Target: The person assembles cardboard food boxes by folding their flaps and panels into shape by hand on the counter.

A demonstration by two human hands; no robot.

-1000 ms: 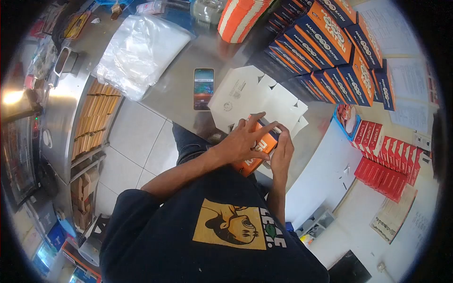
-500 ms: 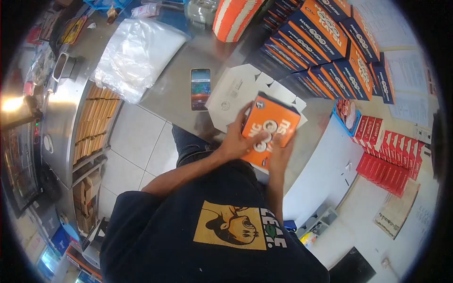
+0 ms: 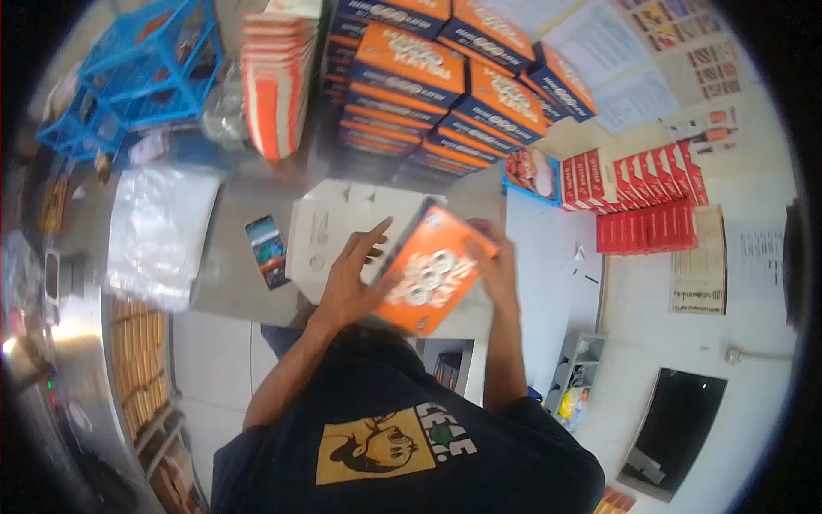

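An orange box with dark sides and white lettering (image 3: 428, 278) is tilted above the work surface. My right hand (image 3: 497, 261) grips its upper right corner, the fingers partly hidden by blur. At the box's left edge is my left hand (image 3: 353, 278), its thumb against the printed face and its other fingers spread clear of the box. Beneath and behind them, a flat, unfolded white carton (image 3: 330, 227) lies on the metal table (image 3: 231, 257). A phone with a lit screen (image 3: 268, 251) lies left of the carton.
Stacked orange and dark-blue boxes (image 3: 402, 77) stand at the back, beside striped orange-and-white packaging (image 3: 274, 94). Clear plastic bags (image 3: 163, 231) and blue crates (image 3: 154, 68) are at the left. Red boxes (image 3: 646, 227) sit at the right, near a blue tray (image 3: 533, 174).
The view has swung to the right. The orange box was turned face up between both hands; now its right corner is in my right hand, and my left fingers have come off it and spread.
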